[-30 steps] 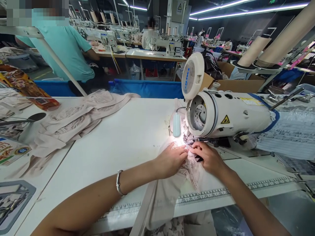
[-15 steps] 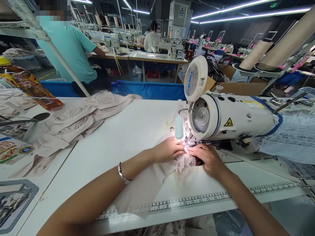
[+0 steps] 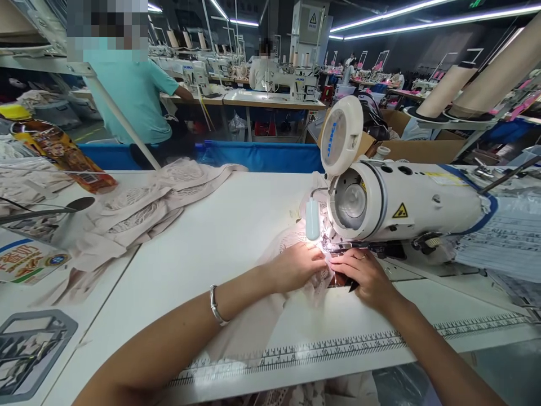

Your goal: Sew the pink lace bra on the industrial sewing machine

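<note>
A pale pink lace fabric lies under the needle area of a white sewing machine, and its plain part spreads beneath my left forearm. My left hand rests on the lace with bent fingers, gripping it near its edge, just left of the presser foot. Close by on the right, my right hand has its fingertips pinched on the same edge. The fingertips of both hands almost meet. A small lit lamp shines on the spot; the needle itself is hard to make out.
Pink garment pieces lie piled at the left, beside a drink bottle and a carton. A measuring tape runs along the front edge. Thread cones stand at right. A person in a teal shirt sits beyond.
My left hand has slid slightly down and toward the right hand, and less lace shows below the fingers. My right hand stays by the presser foot. The whole view has shifted a little.
</note>
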Available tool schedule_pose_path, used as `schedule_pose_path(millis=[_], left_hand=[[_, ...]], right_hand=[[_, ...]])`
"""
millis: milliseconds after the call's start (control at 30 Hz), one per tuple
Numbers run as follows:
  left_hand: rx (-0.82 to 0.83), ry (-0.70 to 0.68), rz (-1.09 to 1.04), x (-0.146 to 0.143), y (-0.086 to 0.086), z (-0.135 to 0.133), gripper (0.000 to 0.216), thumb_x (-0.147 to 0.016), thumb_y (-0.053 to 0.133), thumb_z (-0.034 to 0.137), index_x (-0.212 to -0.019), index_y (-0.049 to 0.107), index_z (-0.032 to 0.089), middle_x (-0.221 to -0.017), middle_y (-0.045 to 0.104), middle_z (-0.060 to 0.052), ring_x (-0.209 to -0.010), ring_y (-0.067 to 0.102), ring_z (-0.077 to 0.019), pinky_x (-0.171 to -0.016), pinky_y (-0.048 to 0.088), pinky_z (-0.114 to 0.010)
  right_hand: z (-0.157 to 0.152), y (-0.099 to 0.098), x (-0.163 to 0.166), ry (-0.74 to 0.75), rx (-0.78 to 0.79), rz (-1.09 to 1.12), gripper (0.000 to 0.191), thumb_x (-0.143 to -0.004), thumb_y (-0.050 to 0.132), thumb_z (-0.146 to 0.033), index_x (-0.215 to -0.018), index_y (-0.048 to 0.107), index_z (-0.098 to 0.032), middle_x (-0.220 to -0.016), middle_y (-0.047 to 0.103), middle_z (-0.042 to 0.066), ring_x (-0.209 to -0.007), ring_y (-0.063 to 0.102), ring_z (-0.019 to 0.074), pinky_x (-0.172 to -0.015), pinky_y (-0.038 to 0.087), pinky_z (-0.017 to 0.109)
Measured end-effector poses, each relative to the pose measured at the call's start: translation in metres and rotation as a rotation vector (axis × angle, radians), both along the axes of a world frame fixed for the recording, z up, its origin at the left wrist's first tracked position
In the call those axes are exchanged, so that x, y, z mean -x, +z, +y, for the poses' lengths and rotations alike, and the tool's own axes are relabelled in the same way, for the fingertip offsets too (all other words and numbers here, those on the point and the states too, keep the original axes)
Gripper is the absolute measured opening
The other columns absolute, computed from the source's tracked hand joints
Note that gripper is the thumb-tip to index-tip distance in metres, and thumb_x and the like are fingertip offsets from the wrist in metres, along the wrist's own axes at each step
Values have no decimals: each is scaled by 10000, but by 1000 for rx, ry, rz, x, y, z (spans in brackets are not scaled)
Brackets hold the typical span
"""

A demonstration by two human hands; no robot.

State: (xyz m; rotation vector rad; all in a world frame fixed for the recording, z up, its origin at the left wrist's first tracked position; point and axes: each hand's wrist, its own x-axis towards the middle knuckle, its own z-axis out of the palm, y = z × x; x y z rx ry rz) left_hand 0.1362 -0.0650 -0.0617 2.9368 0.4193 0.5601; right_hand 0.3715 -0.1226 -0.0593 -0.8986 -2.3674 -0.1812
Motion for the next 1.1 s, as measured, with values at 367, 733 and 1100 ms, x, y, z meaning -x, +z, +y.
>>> schedule_pose_path(millis=[367, 733, 1100], left_hand=[[-91, 62, 46, 0, 1, -5, 222, -878, 461, 33, -973, 636, 132, -923, 631, -95, -781, 519, -210, -638, 389, -331], [-158, 99, 31, -1, 1, -10, 179, -962, 453, 117, -963, 632, 130, -999, 642, -102, -785, 528, -194, -664, 375, -330], [-133, 181, 75, -4, -1, -15, 167, -955, 497, 189, -1033, 628, 122, -984, 646, -110, -783, 533, -224, -666, 391, -348]], right_hand=[[0, -6, -2, -28, 6, -18, 366, -899, 475, -19, -1107, 704, -214, -1056, 771, 56, -906, 650, 223, -748, 528, 388], [1, -8, -3, -50, -8, -26, 436, -875, 407, 23, -1124, 690, -197, -1107, 761, 61, -959, 645, 219, -782, 530, 378], [0, -6, -3, -48, -8, -46, 508, -807, 380, 62, -1103, 683, -218, -1099, 761, 43, -917, 634, 215, -799, 507, 384]])
